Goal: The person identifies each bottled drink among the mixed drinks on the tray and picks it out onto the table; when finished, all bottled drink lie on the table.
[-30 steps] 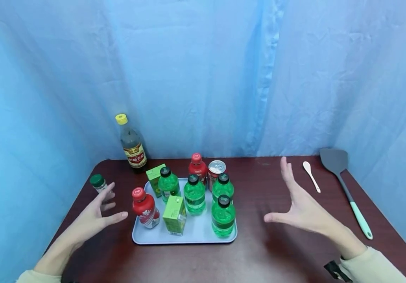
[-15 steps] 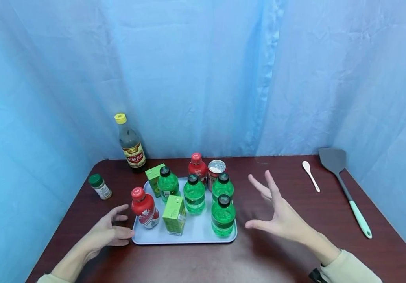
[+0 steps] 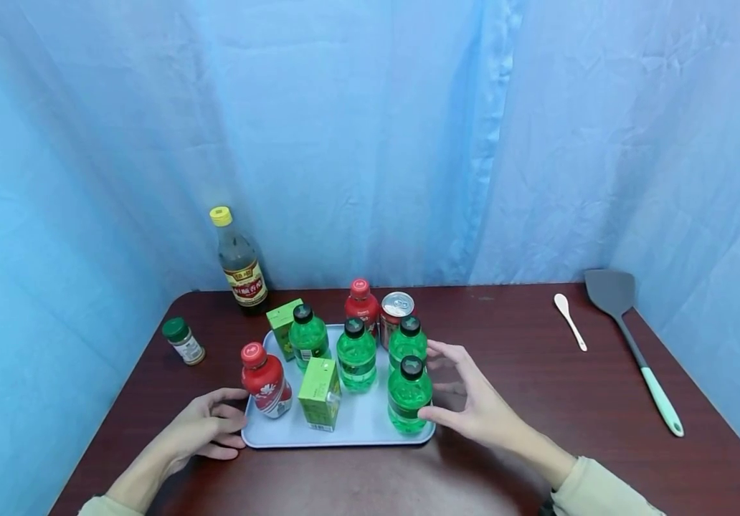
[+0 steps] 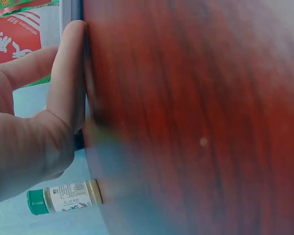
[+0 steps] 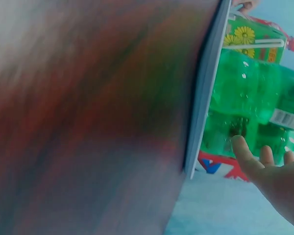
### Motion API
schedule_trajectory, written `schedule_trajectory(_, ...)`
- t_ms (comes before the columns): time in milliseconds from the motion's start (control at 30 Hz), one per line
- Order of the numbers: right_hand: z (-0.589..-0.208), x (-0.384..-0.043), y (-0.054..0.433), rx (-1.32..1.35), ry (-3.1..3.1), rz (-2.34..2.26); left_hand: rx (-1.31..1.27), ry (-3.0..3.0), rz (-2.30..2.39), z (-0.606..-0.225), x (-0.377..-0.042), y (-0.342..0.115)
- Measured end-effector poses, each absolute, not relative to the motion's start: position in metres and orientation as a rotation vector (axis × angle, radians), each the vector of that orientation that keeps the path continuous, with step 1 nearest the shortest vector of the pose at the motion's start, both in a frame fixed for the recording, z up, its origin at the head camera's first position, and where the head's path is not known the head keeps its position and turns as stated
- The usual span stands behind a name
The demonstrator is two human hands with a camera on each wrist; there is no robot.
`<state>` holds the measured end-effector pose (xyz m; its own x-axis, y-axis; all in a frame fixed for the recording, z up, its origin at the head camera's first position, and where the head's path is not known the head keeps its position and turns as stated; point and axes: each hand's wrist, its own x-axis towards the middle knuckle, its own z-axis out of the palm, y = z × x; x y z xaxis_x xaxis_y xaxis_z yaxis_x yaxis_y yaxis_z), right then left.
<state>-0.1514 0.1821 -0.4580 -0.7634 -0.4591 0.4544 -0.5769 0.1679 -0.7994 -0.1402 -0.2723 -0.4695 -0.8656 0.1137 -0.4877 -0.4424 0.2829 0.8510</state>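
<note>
A pale blue tray (image 3: 363, 434) lies on the table, bearing several drinks. My left hand (image 3: 205, 431) is at its left edge; in the left wrist view one fingertip (image 4: 74, 32) lies against the tray's rim. The nearest drink to that hand is a red bottle (image 3: 267, 390). On the right side, my right hand (image 3: 476, 405) has its fingers extended beside two green bottles. Its thumb overlaps the front green bottle (image 3: 409, 403) in the head view, and part of its fingers hides behind the bottles. Green drink cartons (image 3: 320, 393) stand on the tray too.
A second red bottle (image 3: 361, 307) and a drink can (image 3: 397, 308) stand at the tray's back. To the left are a dark sauce bottle (image 3: 241, 269) and a green-capped spice jar (image 3: 184, 342). A small white spoon (image 3: 570, 321) and a spatula (image 3: 634, 347) lie at right.
My left hand has come down and forward to the tray's left edge. My right hand has moved left, from over the table to beside the green bottles. The tray stays about where it was.
</note>
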Motion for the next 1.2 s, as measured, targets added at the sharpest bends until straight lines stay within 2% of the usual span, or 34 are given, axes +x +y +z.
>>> schedule_trajectory(300,-0.463,-0.148,0.168,1.048,-2.330,1.428,-0.259,2.083,1.608,-0.470,-0.142,-0.270)
schedule_trajectory(567,-0.465,-0.144,0.159,0.914,-2.366,1.534,-0.269,2.138,1.588,-0.474,-0.145,-0.265)
schedule_trajectory(1200,-0.465,-0.144,0.158,0.899,-2.343,1.597,-0.306,2.154,1.569,-0.471,-0.144,-0.263)
